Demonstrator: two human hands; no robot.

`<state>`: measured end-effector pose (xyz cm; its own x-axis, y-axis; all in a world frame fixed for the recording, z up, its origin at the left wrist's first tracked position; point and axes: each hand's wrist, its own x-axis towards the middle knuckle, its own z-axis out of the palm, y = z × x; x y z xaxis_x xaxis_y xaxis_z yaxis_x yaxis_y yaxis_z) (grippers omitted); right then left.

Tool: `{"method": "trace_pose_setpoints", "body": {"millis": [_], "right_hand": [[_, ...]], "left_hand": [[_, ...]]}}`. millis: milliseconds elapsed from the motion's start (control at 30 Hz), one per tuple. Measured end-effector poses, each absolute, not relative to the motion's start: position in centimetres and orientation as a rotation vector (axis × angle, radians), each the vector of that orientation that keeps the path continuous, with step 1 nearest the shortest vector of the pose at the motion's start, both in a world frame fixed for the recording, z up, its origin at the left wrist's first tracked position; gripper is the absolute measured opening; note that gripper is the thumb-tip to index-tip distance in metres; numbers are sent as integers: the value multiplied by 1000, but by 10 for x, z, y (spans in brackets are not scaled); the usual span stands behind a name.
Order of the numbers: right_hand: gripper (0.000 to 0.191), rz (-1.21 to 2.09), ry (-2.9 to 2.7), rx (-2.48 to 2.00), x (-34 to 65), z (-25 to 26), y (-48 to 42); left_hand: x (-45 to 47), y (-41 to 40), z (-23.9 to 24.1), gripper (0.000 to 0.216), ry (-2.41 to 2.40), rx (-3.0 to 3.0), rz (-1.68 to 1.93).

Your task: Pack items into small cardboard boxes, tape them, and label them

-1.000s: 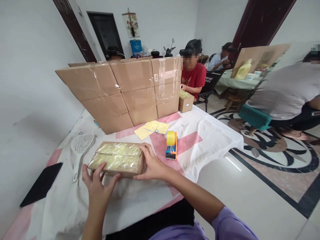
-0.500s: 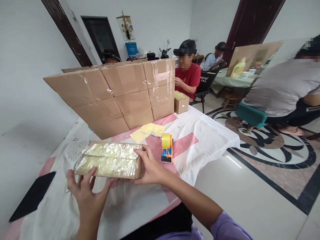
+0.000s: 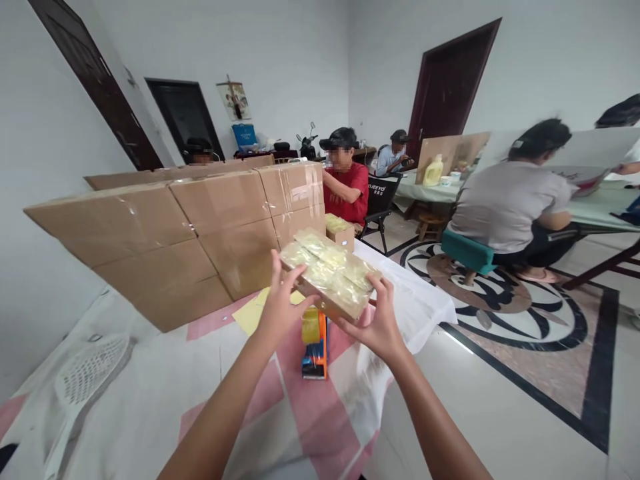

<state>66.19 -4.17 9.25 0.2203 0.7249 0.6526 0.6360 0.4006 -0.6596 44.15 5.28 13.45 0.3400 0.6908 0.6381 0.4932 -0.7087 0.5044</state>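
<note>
A cardboard box [image 3: 330,270] with shiny yellowish tape over its top is held up between my two hands, tilted, above the table. My left hand [image 3: 286,300] grips its left end, thumb along the near side. On the right end, my right hand [image 3: 377,323] has its fingers on top and the thumb below. Under the box stands a tape dispenser [image 3: 315,343] with an orange and blue frame and a yellow roll, partly covered by the box. Yellow paper sheets [image 3: 250,312] lie to its left, also partly hidden.
A wall of cardboard boxes [image 3: 200,233] stands along the table's far side. A smaller taped box [image 3: 340,233] sits at its right end. A white perforated paddle [image 3: 90,370] lies on the left of the tablecloth. Several people sit around, one in red [image 3: 350,193] just beyond the boxes.
Both hands have lifted the box off the near left of the table and carried it right and away from me. The view has turned right, and the white paddle is now uncovered.
</note>
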Motion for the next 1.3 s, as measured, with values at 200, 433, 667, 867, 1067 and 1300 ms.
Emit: {"method": "trace_pose_setpoints", "body": {"millis": [200,433,667,867,1067,1300], "right_hand": [[98,-4,-1268,-1463,712,59,-37],[100,-103,-1138,-1568,753,31,-9],[99,-86,-1179,-1670,769,12,20],[105,31,-1212,-1874,768,34,88],[106,166,-1159,-2185,762,66,152],[98,-296,-1360,-1989,681,104,138]], "left_hand": [[516,96,140,55,991,2610,898],[586,123,123,44,830,2912,611],[611,153,104,27,857,2899,530],[620,195,107,40,1042,2771,549],[546,189,98,50,1135,2613,821],[283,102,52,15,1555,2213,1245]]}}
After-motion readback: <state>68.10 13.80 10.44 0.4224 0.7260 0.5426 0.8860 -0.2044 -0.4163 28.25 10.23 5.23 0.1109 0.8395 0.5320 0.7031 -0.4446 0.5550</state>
